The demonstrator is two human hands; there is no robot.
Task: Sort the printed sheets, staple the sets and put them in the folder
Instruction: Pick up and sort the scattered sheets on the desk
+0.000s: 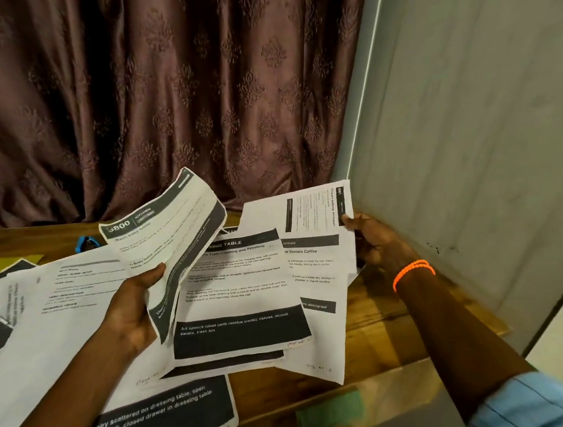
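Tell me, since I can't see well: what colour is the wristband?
Bright orange, on the wristband at the right wrist; head view.

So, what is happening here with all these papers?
A person is sorting printed sheets over a wooden table. The left hand grips a curled sheet headed "Kitchen", lifted off the pile. The right hand pinches another sheet by its edge, near the wall. More sheets lie spread and overlapping on the table, unsorted. A blue object, perhaps the stapler, lies at the back. No set looks stapled yet, and I cannot make out a folder for certain.
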